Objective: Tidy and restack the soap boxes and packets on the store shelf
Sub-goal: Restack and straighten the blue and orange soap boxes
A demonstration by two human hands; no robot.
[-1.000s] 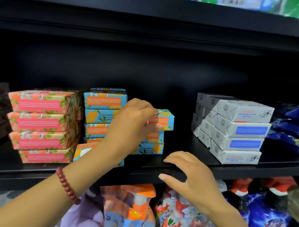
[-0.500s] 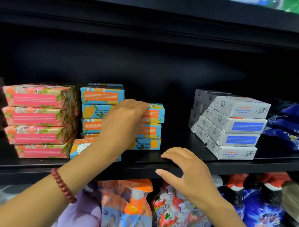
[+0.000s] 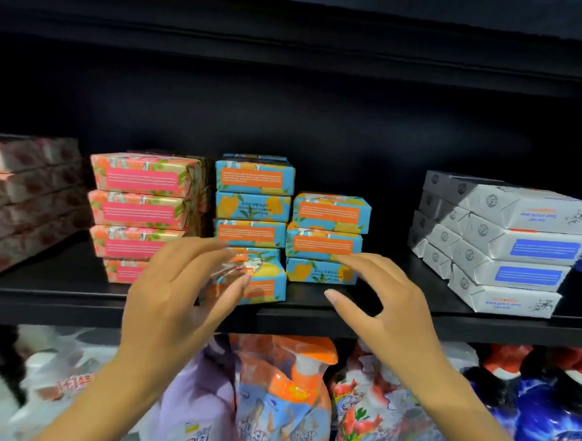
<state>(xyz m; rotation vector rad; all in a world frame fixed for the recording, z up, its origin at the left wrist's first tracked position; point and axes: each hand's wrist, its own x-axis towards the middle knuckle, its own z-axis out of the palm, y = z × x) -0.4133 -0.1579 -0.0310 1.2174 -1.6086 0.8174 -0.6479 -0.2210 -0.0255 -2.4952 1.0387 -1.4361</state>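
Blue-and-orange soap boxes stand in two stacks mid-shelf: a taller left stack [image 3: 253, 202] and a shorter right stack [image 3: 327, 237]. The lowest box of the left stack [image 3: 263, 279] juts forward to the shelf's front edge. My left hand [image 3: 180, 289] hovers in front of that box with fingers spread and blurred; whether they touch it I cannot tell. My right hand [image 3: 383, 301] hangs open in front of the right stack's bottom box, holding nothing. Pink floral boxes [image 3: 143, 210] are stacked to the left, white boxes [image 3: 515, 246] to the right.
The black shelf [image 3: 46, 296] has a dark back wall and another shelf board close above. Brownish packets [image 3: 24, 195] lie at the far left. Below the shelf stand pump bottles and refill pouches [image 3: 288, 397]. A gap separates the blue stacks from the white boxes.
My left hand has come off the right blue stack and dropped down-left to the jutting bottom box. My right hand has lifted from the shelf edge toward the right stack. The camera moved closer.
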